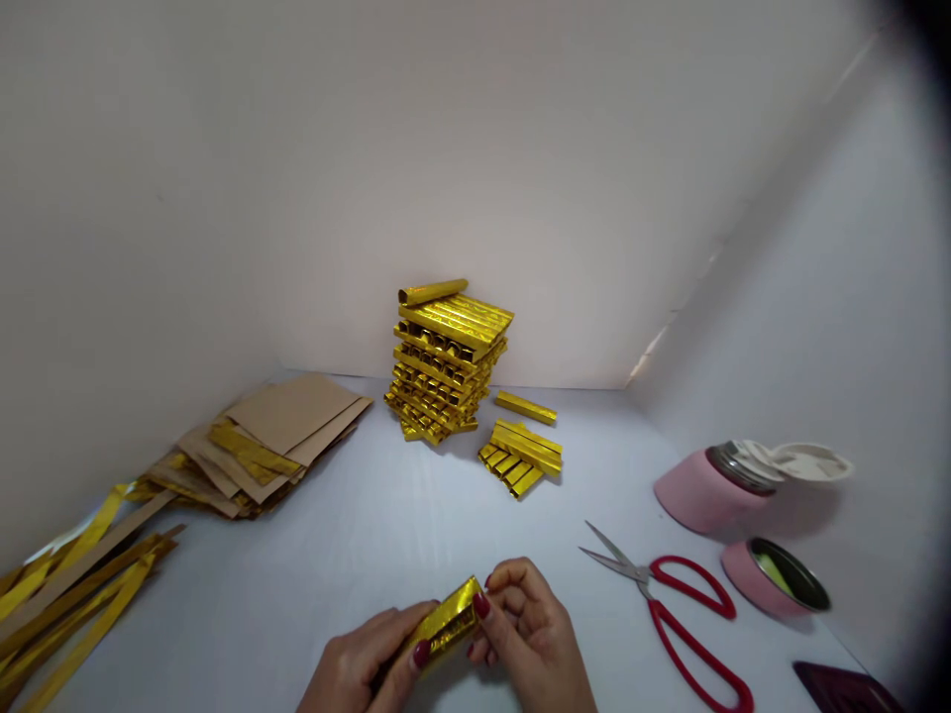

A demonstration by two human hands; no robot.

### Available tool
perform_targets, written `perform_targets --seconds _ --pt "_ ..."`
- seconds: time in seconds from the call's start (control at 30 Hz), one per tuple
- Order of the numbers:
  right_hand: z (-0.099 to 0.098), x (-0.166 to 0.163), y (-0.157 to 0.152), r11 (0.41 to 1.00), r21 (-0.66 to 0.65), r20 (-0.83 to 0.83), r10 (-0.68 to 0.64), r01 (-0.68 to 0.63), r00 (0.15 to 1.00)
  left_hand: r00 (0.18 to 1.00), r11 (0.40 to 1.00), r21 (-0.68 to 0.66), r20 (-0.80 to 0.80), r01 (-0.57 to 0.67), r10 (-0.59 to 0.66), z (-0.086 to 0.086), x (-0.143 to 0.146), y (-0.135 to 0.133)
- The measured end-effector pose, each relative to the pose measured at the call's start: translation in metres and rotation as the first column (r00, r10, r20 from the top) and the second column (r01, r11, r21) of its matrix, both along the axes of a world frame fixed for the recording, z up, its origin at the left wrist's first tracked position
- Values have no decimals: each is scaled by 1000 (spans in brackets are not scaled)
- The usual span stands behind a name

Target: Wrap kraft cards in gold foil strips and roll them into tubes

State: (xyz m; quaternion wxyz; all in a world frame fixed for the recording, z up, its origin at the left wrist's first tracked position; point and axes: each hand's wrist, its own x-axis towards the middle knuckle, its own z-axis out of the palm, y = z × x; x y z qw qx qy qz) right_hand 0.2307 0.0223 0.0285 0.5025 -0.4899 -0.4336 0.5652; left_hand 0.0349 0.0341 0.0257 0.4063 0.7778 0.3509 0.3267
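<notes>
A folded gold foil paper tube [448, 616] lies between my hands near the bottom of the head view, its long open seam facing me. My left hand [371, 659] is closed round its left part, thumb in front and fingers behind. At the other end my right hand [531, 634] pinches the edge with thumb and forefinger, the remaining fingers curled. Beyond them a stack of gold paper tubes [446, 361] rises in crisscross layers, with one loose tube on top. A smaller pile of gold tubes [522, 456] and a single gold tube [526, 407] lie to its right.
Open scissors [640, 574] with red handles lie right of my hands. Farther right stand a pink flask [705, 490] with its white lid open and a pink cup [769, 579]. Brown-backed gold sheets [297, 416] and gold strips [111, 614] lie left. A dark object [843, 685] is at lower right.
</notes>
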Motion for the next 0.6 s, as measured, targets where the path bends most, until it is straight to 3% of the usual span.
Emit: perform_targets --seconds 0.23,0.4,0.6 --pt "-2 -7 -3 997 21 -67 -79 81 995 1000 999 40 -6 -24 25 -8 -2 -2" --pt "-8 -4 -2 997 83 -91 4 3 996 999 997 61 12 -50 49 -10 -2 -3" --pt "-10 0 -1 998 45 -66 44 -41 997 1000 1000 17 16 -11 11 -5 2 -3"
